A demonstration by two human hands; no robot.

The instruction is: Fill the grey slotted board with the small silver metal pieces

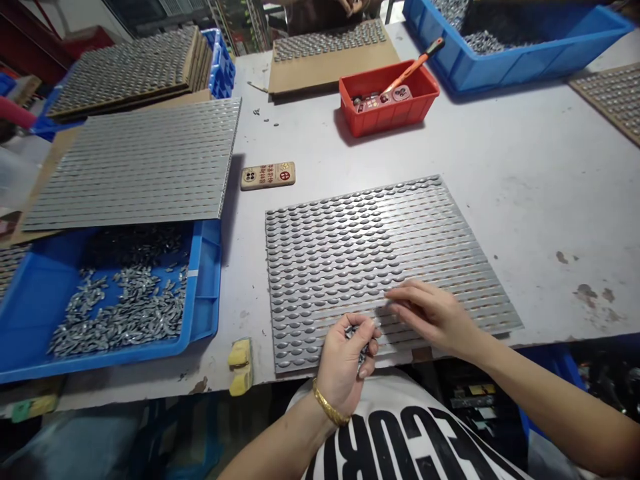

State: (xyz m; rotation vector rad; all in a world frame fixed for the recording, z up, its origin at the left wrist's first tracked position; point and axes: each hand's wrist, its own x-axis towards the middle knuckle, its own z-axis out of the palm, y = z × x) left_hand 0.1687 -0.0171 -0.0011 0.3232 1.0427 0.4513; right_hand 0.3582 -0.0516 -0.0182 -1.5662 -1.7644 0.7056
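A grooved metal tray (370,247) lies on the grey table in front of me, its rows partly filled with small oval metal pieces. My left hand (346,362), with a gold bracelet on the wrist, is curled at the tray's near edge around a small bunch of the metal pieces (361,345). My right hand (434,316) rests on the tray's near rows just to the right, fingertips pinched together and pointing left at a row; what they pinch is too small to make out.
A blue bin (203,293) with several loose metal pieces sits at the left, a second grooved tray (145,163) resting over its far side. Behind stand filled trays, a red box (387,107) with an orange-handled tool, a small printed card (267,175) and another blue bin (525,53).
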